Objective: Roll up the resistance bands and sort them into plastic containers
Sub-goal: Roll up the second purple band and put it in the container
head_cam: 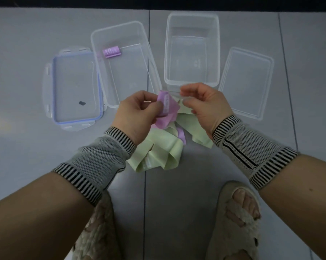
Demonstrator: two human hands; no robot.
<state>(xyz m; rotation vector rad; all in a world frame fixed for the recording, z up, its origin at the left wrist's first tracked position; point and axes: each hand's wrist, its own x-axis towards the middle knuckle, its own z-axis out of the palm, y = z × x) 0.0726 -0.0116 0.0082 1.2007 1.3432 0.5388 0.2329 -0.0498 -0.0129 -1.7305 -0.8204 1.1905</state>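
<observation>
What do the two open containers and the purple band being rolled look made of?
Left container and right container: clear, glossy rigid plastic; the floor shows through. Purple band, pinched by the left hand: thin, matte, probably latex or rubber; it folds limply.

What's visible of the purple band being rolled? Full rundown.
The purple band is a thin, flat, rubbery-looking strip, pale lilac with white print too blurred to read. Its upper end is partly rolled and pinched in the left hand; the right hand is at its far edge, contact unclear. The loose tail hangs onto the green bands on the floor.
</observation>
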